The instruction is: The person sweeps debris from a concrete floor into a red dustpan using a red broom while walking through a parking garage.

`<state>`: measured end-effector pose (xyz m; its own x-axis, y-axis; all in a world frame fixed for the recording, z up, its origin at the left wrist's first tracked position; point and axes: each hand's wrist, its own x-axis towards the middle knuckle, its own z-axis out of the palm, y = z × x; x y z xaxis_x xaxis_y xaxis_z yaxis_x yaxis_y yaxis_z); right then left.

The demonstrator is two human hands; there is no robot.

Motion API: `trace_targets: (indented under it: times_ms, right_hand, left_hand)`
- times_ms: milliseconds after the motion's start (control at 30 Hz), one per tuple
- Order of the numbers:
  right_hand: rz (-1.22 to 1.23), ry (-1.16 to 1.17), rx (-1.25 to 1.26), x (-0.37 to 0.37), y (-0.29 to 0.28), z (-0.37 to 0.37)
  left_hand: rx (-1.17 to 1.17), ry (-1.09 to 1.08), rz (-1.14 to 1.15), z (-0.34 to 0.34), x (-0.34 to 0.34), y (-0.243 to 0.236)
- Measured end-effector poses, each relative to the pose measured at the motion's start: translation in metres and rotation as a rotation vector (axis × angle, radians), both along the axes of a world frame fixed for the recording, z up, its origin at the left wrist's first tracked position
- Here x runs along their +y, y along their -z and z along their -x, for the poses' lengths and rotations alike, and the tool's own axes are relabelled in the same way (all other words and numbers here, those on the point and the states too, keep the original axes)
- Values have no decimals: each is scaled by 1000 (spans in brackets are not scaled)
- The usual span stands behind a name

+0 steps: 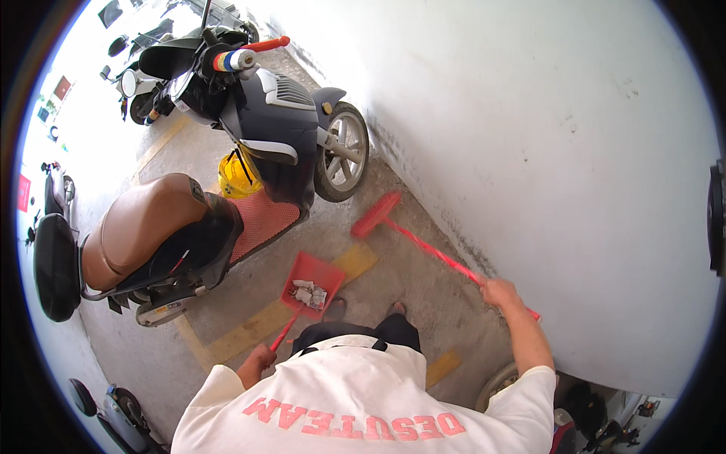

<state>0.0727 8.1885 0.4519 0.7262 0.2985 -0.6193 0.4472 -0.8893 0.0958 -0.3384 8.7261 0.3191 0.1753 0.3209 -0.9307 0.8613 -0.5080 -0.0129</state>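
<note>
My right hand is wrapped round the striped handle of a red broom. The broom's head rests on the concrete floor at the foot of the white wall, close to a scooter's front wheel. At the lower left, my left hand grips the handle of a red dustpan. Crumpled pale litter lies inside the pan, which sits on the floor just ahead of my feet. A gap of floor separates the broom head from the dustpan.
A dark scooter with a brown seat and a yellow helmet on its footboard stands at the left. The white wall rises along the right. More scooters are parked behind and at the far left. Yellow lines mark the floor.
</note>
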Motion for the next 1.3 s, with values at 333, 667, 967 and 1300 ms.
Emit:
trace_targets:
  times_ms: [333,667,967,1300]
  right_hand:
    - [-20,-190,29,54,53,-205]
    - [-21,40,299,-72,58,-139]
    - [-131,17,164,-39,42,-142]
    - [-29,190,268,-76,55,-54]
  left_hand:
    - [109,-290,-106,-27,-92,-28]
    - [99,-420,-37,-61,-162,-30]
    - [41,-228,-63,-91,-165,-33]
    - [60,-213,3,-90,-148,-6]
